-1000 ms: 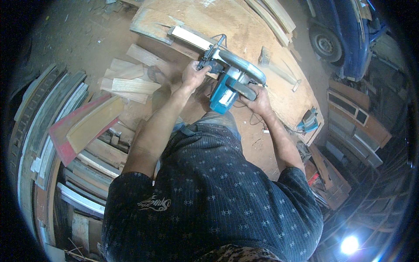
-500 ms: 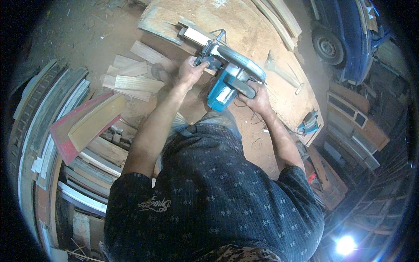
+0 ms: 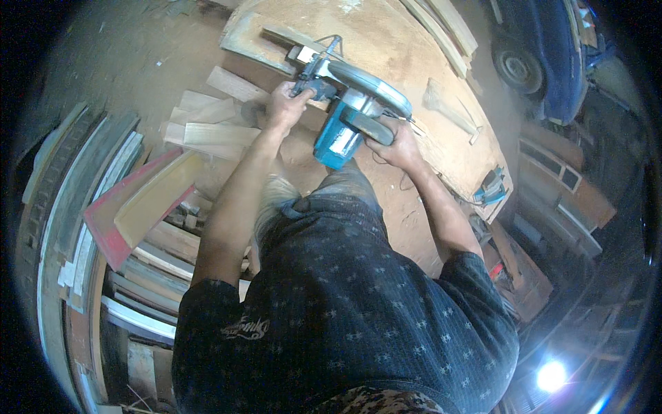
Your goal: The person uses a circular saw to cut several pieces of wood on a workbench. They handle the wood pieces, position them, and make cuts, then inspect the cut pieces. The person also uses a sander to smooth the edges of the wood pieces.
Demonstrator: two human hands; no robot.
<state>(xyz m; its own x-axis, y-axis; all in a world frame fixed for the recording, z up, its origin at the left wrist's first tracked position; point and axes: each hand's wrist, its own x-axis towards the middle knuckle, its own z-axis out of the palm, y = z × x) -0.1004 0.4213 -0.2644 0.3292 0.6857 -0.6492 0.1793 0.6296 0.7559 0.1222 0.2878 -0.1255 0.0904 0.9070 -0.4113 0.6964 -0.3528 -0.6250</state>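
Note:
A teal circular saw (image 3: 338, 136) with a round grey blade guard (image 3: 369, 84) is held in both my hands over the near edge of a plywood sheet (image 3: 386, 41). My right hand (image 3: 394, 143) wraps round its dark rear handle. At the front, my left hand (image 3: 288, 107) closes on a dark part of the saw near its base plate. Just beyond the saw lies a narrow wooden strip (image 3: 293, 38), partly covered by the saw's front. The blade and its contact with the wood are hidden.
A wooden-handled hammer-like tool (image 3: 449, 107) and another teal power tool (image 3: 491, 188) lie on the plywood. Board offcuts (image 3: 217, 134) lie on the ground to the left, near stacked planks (image 3: 148, 276) and a red-edged panel (image 3: 141, 207). A blue vehicle (image 3: 552, 62) stands far right.
Both hands and the saw have shifted a little to the left and away along the strip. Less of the strip's pale end shows now. My view has also moved slightly.

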